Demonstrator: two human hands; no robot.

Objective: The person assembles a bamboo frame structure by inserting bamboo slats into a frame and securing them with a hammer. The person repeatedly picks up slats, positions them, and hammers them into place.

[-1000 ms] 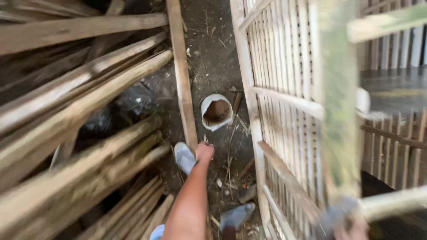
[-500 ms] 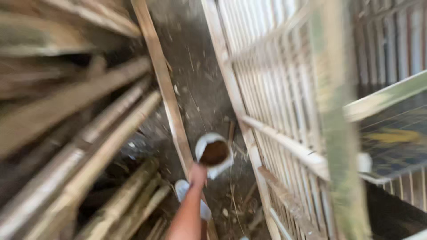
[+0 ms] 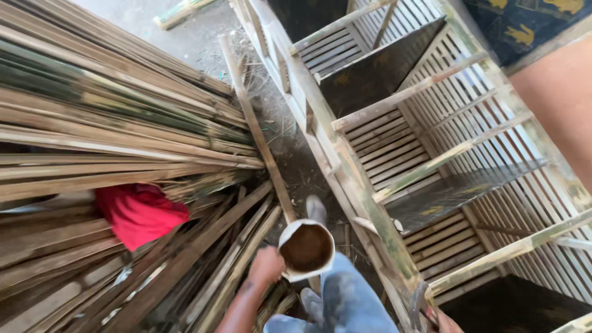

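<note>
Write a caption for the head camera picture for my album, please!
Left hand holds a white cup of brown stuff between bamboo poles and a slatted rack.

The cup (image 3: pixel 306 249) in my left hand (image 3: pixel 266 265) is white outside, dark brown inside. At nine o'clock from it lies a bright red cloth (image 3: pixel 140 213) among tan and green-streaked bamboo poles (image 3: pixel 111 117). My trousers (image 3: pixel 345 302) are faded blue-grey. The slatted rack (image 3: pixel 431 154) is pale with mossy green patches; at one o'clock hangs navy fabric with yellow figures (image 3: pixel 524 28).
</note>
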